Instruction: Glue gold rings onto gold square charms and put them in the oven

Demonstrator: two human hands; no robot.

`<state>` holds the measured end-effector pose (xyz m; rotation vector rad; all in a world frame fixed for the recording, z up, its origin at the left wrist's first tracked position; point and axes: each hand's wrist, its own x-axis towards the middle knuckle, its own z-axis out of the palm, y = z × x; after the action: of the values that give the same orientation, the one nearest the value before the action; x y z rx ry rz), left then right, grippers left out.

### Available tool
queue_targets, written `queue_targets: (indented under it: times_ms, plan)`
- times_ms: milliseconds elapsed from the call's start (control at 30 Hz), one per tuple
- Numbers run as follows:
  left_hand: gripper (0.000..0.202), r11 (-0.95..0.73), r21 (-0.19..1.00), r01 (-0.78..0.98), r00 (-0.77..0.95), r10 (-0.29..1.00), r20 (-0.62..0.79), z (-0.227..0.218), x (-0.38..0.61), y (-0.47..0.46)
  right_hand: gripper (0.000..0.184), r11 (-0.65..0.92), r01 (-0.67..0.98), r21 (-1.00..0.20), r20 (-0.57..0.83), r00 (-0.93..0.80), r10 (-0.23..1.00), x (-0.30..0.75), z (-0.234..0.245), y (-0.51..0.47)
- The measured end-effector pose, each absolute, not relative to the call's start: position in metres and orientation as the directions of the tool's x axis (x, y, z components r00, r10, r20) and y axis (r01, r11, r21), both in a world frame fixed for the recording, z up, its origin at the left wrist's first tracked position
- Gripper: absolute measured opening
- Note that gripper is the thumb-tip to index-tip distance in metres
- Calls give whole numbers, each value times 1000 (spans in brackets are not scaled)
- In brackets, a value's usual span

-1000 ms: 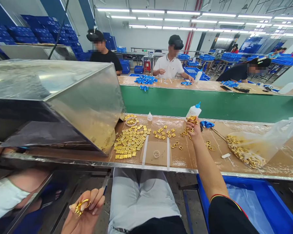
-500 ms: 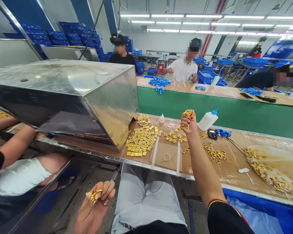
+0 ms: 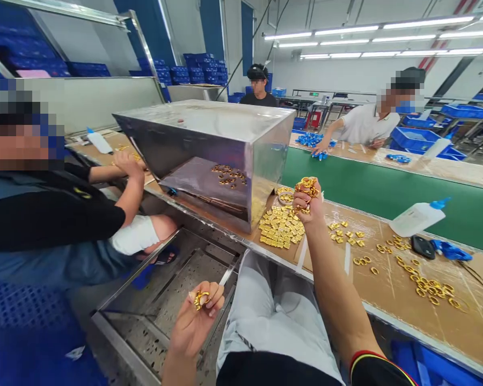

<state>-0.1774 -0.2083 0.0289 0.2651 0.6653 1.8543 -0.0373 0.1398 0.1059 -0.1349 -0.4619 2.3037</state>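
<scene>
My right hand [image 3: 313,206] is raised over the bench, its fingers wrapped round a bunch of gold rings [image 3: 307,185]. Lower down, below the bench edge and left of my legs, my left hand [image 3: 193,324] pinches a small gold ring piece [image 3: 201,300]; whether it is one ring or more I cannot tell. Behind my right wrist, flat square gold pieces [image 3: 279,228] lie packed together on the cardboard-covered bench. A few separate gold pieces [image 3: 344,234] are to the right of my forearm. Farther right are loose gold rings [image 3: 430,287].
A metal hood [image 3: 269,161] stands on the bench at left, with gold rings [image 3: 229,176] visible inside its opening. A white bottle [image 3: 416,219], a black device [image 3: 422,246] and a green belt [image 3: 342,171] lie at right. Co-workers sit to the left and across.
My view has swung left, showing the neighbouring person and the inside of the hood. Both hands keep their gold pieces. The white-shirted person now reaches to the blue pieces.
</scene>
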Motion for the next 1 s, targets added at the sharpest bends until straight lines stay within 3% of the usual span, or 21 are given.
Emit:
queue_targets:
  times_ms: [333,667,1000]
  plan:
    - [45,-235,536,-811,-353,927,-126,16,-193,-245,40,-739,-600,-306,51,-786,616,-82,83,82]
    - [47,-248,550,-798,-396,903,-167,2,-204,-273,37,-866,-439,-242,50,-896,440,-145,67,36]
    - [45,-351,519,-780,-513,833,-208,-7,-213,-288,35,-911,-344,-228,51,-939,341,-234,65,52]
